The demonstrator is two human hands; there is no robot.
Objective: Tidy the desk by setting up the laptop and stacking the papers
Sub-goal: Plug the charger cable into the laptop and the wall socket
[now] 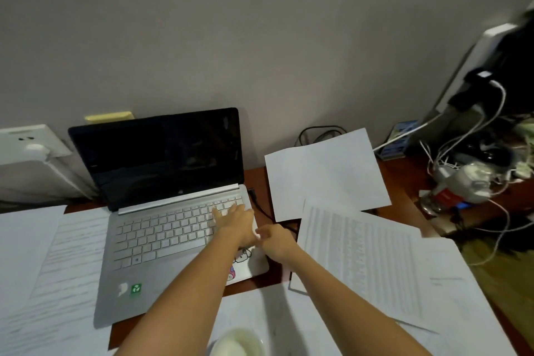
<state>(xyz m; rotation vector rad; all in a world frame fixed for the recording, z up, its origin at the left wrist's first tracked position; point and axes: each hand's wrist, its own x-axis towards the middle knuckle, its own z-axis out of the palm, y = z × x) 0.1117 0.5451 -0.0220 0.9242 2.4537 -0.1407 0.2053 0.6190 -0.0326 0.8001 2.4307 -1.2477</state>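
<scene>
A reddish-brown wooden desk (255, 179) carries an open silver laptop (173, 240) with a dark screen. Left of the laptop lie printed sheets (55, 274); right of it lie a blank sheet (326, 173) and more printed pages (361, 263). Farther right of the laptop sits a tangle of white cables (474, 179).

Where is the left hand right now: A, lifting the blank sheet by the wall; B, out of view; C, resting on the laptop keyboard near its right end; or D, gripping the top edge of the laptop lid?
C: the left hand lies with fingers spread across the keys at the right end of the open laptop.
</scene>
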